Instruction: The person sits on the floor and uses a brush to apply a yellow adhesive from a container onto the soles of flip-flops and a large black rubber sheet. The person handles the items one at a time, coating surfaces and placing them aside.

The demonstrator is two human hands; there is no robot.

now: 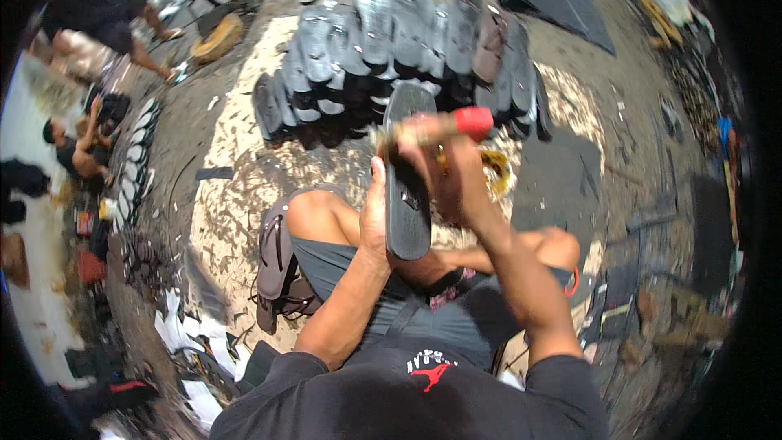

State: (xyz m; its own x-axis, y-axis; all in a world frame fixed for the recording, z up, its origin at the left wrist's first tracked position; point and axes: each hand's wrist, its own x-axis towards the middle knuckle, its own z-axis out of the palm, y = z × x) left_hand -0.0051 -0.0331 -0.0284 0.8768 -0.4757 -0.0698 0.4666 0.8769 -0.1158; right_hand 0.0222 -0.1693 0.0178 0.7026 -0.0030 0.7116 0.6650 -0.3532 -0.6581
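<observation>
My left hand (375, 212) grips a long black sandal sole (407, 220) along its left side and holds it upright above my lap. My right hand (454, 171) is smeared by motion, closed round what looks like a brush (472, 121) with a red handle end. The brush lies across the upper part of the sole, its other end blurred at the sole's left edge. Just behind my right hand, a bowl (498, 173) smeared with yellow-brown stuff is partly hidden.
Ahead stand several rows of black and grey soles (375, 24), with brown ones (490, 45) among them. Brown sandals (277, 265) lie by my left knee. A black sheet (554, 0) is at the far right. Other people (77, 147) are at the left, near a row of footwear (134, 159).
</observation>
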